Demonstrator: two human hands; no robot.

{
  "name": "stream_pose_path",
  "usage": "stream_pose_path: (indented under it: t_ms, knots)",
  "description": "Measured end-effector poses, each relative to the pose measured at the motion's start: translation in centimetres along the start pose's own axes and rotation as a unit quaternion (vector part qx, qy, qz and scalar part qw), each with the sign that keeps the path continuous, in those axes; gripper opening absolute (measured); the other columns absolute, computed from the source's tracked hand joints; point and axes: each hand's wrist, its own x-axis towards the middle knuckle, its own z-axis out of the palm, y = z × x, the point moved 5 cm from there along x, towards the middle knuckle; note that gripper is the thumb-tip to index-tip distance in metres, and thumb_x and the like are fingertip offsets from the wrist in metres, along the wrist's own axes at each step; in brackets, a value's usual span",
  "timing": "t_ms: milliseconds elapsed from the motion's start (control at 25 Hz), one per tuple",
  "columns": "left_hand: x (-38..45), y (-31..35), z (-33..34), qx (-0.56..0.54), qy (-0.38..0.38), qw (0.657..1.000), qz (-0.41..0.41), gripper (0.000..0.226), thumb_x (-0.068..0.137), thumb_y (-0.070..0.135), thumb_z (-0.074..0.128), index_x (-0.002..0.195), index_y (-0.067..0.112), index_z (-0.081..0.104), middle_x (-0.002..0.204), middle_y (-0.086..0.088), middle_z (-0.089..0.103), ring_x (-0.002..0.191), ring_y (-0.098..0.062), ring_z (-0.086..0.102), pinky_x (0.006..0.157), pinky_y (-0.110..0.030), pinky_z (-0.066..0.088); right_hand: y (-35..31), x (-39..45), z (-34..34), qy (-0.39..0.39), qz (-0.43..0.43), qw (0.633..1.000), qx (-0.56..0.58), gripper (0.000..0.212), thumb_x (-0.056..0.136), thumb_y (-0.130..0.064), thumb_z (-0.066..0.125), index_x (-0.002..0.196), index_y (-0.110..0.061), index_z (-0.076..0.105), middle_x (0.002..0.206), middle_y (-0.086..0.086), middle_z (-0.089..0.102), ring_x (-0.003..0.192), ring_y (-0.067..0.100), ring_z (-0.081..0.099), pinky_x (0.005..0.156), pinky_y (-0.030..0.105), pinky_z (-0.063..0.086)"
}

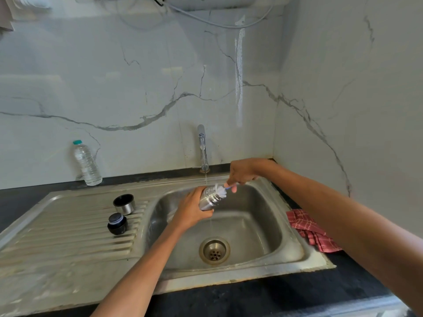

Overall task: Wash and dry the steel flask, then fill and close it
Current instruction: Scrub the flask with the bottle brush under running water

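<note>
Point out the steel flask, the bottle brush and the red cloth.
steel flask (207, 200): head view, on its bare steel side beside the left hand.
bottle brush (220, 191): head view, on the white bristles.
red cloth (307, 227): head view, on its checked middle.

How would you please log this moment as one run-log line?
stage: washing | left hand: holds steel flask over sink | right hand: holds bottle brush at flask mouth | tap: running

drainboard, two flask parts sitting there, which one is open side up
The steel cup, the one farther back: its dark hollow faces up. The black stopper in front shows a closed, capped top.
</note>
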Motion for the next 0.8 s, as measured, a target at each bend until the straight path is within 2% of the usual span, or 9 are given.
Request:
stream_pose_path:
  t_ms: [120, 240, 280, 360, 440, 520, 600, 640, 800]
  knots:
    - [0.4, 0.1, 0.3, 0.004, -0.001, 1.0, 0.001, 0.074, 0.068, 0.042, 0.082, 0.133, 0.027, 0.049, 0.124, 0.004, 0.061, 0.107, -0.019, 0.059, 0.091, -0.039, 0.05, -0.8, 0.3, 0.8, -0.016, 0.009, 1.0, 0.002, 0.038, 0.099, -0.045, 0.061, 0.1, -0.011, 0.079, 0.058, -0.003, 0.041, 0.045, 0.013, 0.031, 0.046, 0.023, 0.029]
    - [0.6, -1.0, 0.0, -0.017, -0.033, 0.999, -0.005, 0.076, 0.067, 0.039, 0.084, 0.134, 0.033, 0.048, 0.123, 0.007, 0.062, 0.103, -0.014, 0.062, 0.088, -0.037, 0.054, -1.2, -0.2, 1.1, 0.07, -0.042, 0.982, -0.169, 0.024, 0.096, -0.039, 0.065, 0.11, -0.019, 0.067, 0.078, -0.001, 0.064, 0.073, 0.018, 0.061, 0.069, 0.032, 0.045]
    - [0.6, -1.2, -0.2, -0.038, -0.039, 0.998, -0.015, 0.075, 0.068, 0.036, 0.086, 0.132, 0.033, 0.049, 0.12, 0.008, 0.064, 0.1, -0.011, 0.063, 0.085, -0.034, 0.054, -1.6, -0.2, 1.2, 0.155, -0.099, 0.932, -0.312, 0.018, 0.096, -0.032, 0.063, 0.109, -0.019, 0.065, 0.088, 0.0, 0.066, 0.084, 0.022, 0.063, 0.075, 0.035, 0.045]
    - [0.6, -1.1, -0.5, -0.074, -0.048, 0.996, -0.033, 0.069, 0.071, 0.029, 0.088, 0.129, 0.03, 0.05, 0.114, 0.01, 0.066, 0.096, -0.006, 0.064, 0.08, -0.027, 0.052, -2.5, -0.9, 2.9, 0.33, -0.198, 0.753, -0.533, 0.012, 0.089, -0.016, 0.064, 0.1, -0.015, 0.068, 0.09, 0.003, 0.064, 0.086, 0.026, 0.06, 0.073, 0.037, 0.045]
    - [0.7, -1.0, -0.8, -0.081, -0.051, 0.995, -0.037, 0.068, 0.071, 0.03, 0.088, 0.127, 0.03, 0.05, 0.112, 0.009, 0.066, 0.095, -0.005, 0.064, 0.078, -0.025, 0.051, -2.2, -1.6, 2.9, 0.388, -0.285, 0.686, -0.545, 0.012, 0.084, -0.014, 0.069, 0.097, -0.014, 0.07, 0.082, 0.004, 0.063, 0.072, 0.024, 0.06, 0.061, 0.035, 0.042]
    - [0.5, -1.1, -1.3, -0.06, -0.036, 0.997, -0.027, 0.074, 0.067, 0.04, 0.086, 0.13, 0.034, 0.048, 0.116, 0.009, 0.065, 0.097, -0.007, 0.064, 0.082, -0.029, 0.053, -1.5, -1.4, 1.8, 0.316, -0.305, 0.77, -0.462, 0.015, 0.093, -0.025, 0.066, 0.101, -0.012, 0.07, 0.082, 0.007, 0.065, 0.065, 0.027, 0.062, 0.053, 0.033, 0.038]
    - [0.2, -1.7, -1.8, -0.03, -0.01, 0.999, -0.025, 0.079, 0.064, 0.05, 0.079, 0.134, 0.033, 0.046, 0.123, 0.006, 0.062, 0.104, -0.013, 0.062, 0.088, -0.036, 0.054, -0.4, -0.8, -0.2, 0.178, -0.191, 0.924, -0.279, 0.027, 0.102, -0.037, 0.053, 0.099, -0.016, 0.071, 0.086, 0.005, 0.068, 0.073, 0.028, 0.062, 0.063, 0.033, 0.044]
    - [0.2, -1.9, -2.0, -0.012, -0.005, 1.0, -0.023, 0.081, 0.064, 0.053, 0.076, 0.136, 0.031, 0.046, 0.127, 0.004, 0.061, 0.107, -0.017, 0.061, 0.091, -0.039, 0.052, 0.3, -0.6, -0.7, 0.119, -0.143, 0.967, -0.173, 0.03, 0.102, -0.039, 0.053, 0.089, -0.019, 0.072, 0.077, 0.0, 0.065, 0.068, 0.023, 0.057, 0.065, 0.032, 0.043]
    - [0.1, -2.0, -2.4, 0.03, -0.003, 0.999, -0.014, 0.084, 0.067, 0.05, 0.078, 0.14, 0.026, 0.046, 0.133, 0.0, 0.059, 0.116, -0.023, 0.057, 0.099, -0.045, 0.049, 2.9, -1.5, -1.8, -0.018, -0.044, 0.997, 0.063, 0.028, 0.099, -0.042, 0.062, 0.087, -0.024, 0.08, 0.057, -0.003, 0.036, 0.05, 0.016, 0.025, 0.049, 0.027, 0.022]
